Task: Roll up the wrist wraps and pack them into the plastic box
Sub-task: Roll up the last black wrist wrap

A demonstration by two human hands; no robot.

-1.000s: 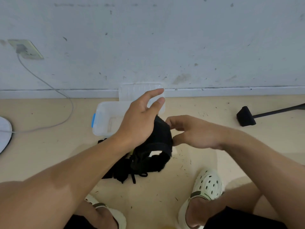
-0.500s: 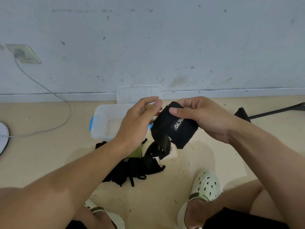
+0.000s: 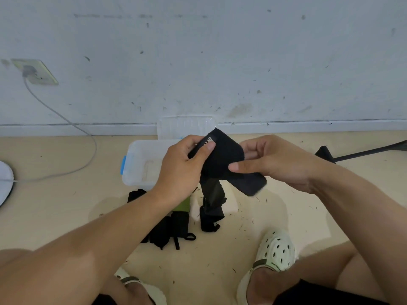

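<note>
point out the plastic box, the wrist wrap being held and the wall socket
plastic box (image 3: pixel 141 164): head view, left wall of the tub
wrist wrap (image 3: pixel 222 159): head view, rolled black middle
wall socket (image 3: pixel 37 72): head view, faceplate

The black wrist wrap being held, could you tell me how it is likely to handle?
Probably floppy: the black wrist wrap bends between the left hand and right hand, its tail dangling. Likely light, since fingertips suffice.

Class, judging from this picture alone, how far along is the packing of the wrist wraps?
Done: nothing visibly packed; the plastic box stands open. In hand: the left hand and right hand hold a black wrist wrap, its tail hanging loose. Left: the other wraps still lie unrolled on the floor.
</note>
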